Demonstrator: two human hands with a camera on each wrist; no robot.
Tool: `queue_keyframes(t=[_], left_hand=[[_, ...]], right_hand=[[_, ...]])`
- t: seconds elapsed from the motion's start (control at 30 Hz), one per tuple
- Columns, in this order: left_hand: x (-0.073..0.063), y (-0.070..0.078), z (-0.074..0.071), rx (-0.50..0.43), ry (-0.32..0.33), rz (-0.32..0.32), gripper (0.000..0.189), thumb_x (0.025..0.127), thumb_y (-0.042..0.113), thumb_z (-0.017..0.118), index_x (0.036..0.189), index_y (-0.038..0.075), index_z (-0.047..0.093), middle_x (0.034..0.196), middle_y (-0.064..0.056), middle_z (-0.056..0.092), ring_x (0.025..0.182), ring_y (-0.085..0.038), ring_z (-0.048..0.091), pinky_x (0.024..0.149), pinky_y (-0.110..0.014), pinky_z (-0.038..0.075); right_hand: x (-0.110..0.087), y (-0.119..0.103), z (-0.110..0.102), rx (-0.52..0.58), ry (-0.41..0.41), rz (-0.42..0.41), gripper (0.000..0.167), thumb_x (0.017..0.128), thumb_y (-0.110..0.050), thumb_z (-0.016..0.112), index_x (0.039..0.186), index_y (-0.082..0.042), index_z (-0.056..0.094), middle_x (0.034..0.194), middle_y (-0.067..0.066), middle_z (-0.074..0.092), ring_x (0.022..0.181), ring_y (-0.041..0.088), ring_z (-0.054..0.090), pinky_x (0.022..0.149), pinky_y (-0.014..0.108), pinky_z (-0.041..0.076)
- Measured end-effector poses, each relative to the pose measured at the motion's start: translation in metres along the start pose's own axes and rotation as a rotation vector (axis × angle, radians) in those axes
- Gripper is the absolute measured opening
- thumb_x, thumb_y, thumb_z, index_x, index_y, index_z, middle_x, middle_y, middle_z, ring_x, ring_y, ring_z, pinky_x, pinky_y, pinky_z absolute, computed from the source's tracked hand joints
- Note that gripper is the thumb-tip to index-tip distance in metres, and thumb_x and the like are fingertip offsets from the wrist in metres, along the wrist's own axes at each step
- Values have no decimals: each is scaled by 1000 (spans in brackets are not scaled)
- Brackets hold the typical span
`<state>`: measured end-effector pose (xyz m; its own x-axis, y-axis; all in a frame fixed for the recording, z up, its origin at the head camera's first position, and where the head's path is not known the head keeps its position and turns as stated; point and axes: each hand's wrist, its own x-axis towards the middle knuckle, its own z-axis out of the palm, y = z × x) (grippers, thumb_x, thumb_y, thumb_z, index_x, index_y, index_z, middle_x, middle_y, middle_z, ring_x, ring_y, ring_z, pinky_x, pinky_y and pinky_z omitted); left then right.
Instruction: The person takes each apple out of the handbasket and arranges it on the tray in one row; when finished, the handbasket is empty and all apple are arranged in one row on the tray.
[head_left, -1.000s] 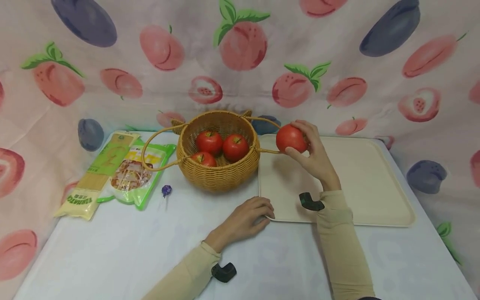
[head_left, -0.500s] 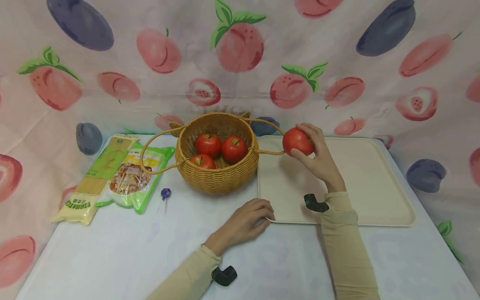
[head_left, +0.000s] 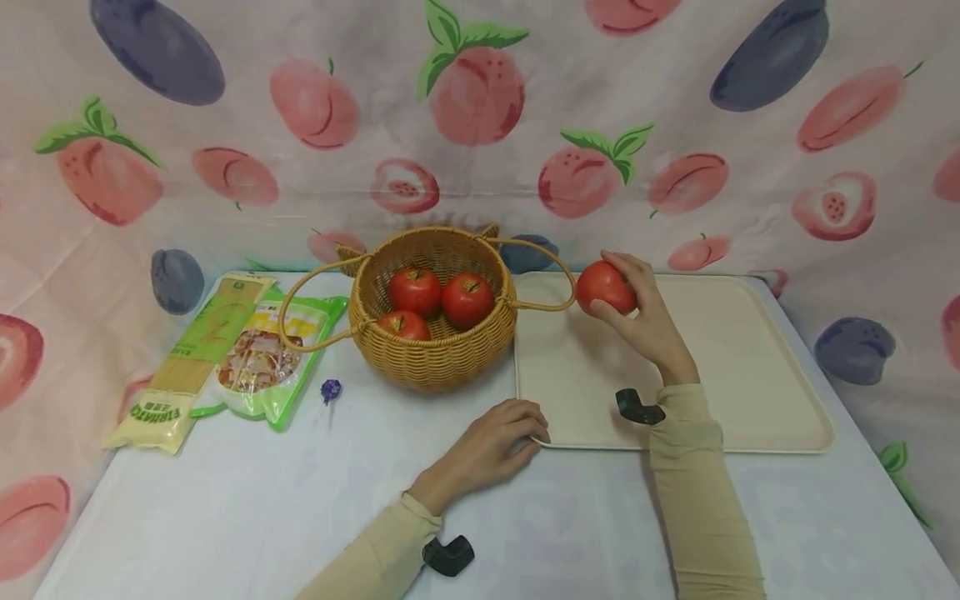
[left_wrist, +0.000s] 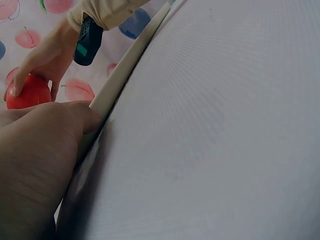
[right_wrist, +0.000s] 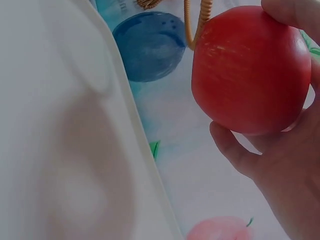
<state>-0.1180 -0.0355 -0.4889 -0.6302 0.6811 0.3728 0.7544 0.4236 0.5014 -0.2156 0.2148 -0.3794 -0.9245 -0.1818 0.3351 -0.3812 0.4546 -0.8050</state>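
My right hand (head_left: 648, 329) holds a red apple (head_left: 606, 287) above the left half of a cream tray (head_left: 750, 367). In the right wrist view, fingers and thumb are spread around the apple (right_wrist: 252, 70), and its shadow falls on the tray. My left hand (head_left: 491, 446) grips the tray's near left corner, and its thumb is at the rim (left_wrist: 105, 100) in the left wrist view. Left of the tray stands a wicker basket (head_left: 427, 367) with three red apples (head_left: 468, 300) inside. One of its looped handles (head_left: 551, 307) reaches over the tray, close beside the held apple.
A noodle packet (head_left: 183, 367) and a green-edged food bag (head_left: 262, 358) lie overlapping at the left. A purple lollipop (head_left: 331, 390) lies between them and the basket. Behind the white table (head_left: 225, 517) hangs a fruit-print cloth (head_left: 480, 183).
My right hand has carried the apple a little to the right and slightly nearer, away from the basket handle. The left hand stays at the tray corner.
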Motion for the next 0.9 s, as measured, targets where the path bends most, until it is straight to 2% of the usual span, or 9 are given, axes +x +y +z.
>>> queue_keyframes(t=[0.13, 0.23, 0.4, 0.6, 0.9], left_hand=[[0, 0, 0, -2, 7, 11, 11, 90, 17, 61, 99, 21, 65, 112, 9, 58, 125, -13, 48, 110, -22, 35], [0, 0, 0, 1, 9, 11, 10, 90, 17, 62, 99, 21, 65, 112, 9, 58, 124, -12, 48, 110, -22, 35], [0, 0, 0, 1, 7, 3, 10, 91, 18, 61, 99, 21, 65, 112, 9, 58, 125, -11, 48, 110, -22, 35], [0, -1, -1, -1, 1, 4, 11, 91, 17, 61, 100, 22, 65, 113, 9, 58, 126, -11, 47, 110, -22, 34], [0, 0, -1, 14, 9, 11, 11, 91, 18, 60, 100, 22, 65, 113, 9, 58, 126, -11, 47, 111, -23, 34]], right_hand=[[-1, 5, 0, -12, 13, 18, 70, 82, -5, 69, 143, -18, 39, 142, 10, 36, 118, 10, 38, 97, 32, 35], [-1, 7, 0, -15, 16, 13, 68, 82, -4, 70, 142, -15, 40, 142, 11, 37, 119, 11, 38, 97, 31, 34], [-1, 8, 2, -28, 8, 12, 63, 80, -2, 70, 138, -9, 44, 143, 14, 36, 125, 24, 38, 101, 40, 34], [-1, 11, 3, -19, -16, 61, 62, 80, -2, 70, 137, -7, 45, 142, 16, 34, 128, 30, 37, 103, 52, 33], [-2, 18, 7, -76, -73, 125, 62, 82, -7, 70, 138, -8, 43, 142, 19, 31, 128, 37, 37, 104, 57, 33]])
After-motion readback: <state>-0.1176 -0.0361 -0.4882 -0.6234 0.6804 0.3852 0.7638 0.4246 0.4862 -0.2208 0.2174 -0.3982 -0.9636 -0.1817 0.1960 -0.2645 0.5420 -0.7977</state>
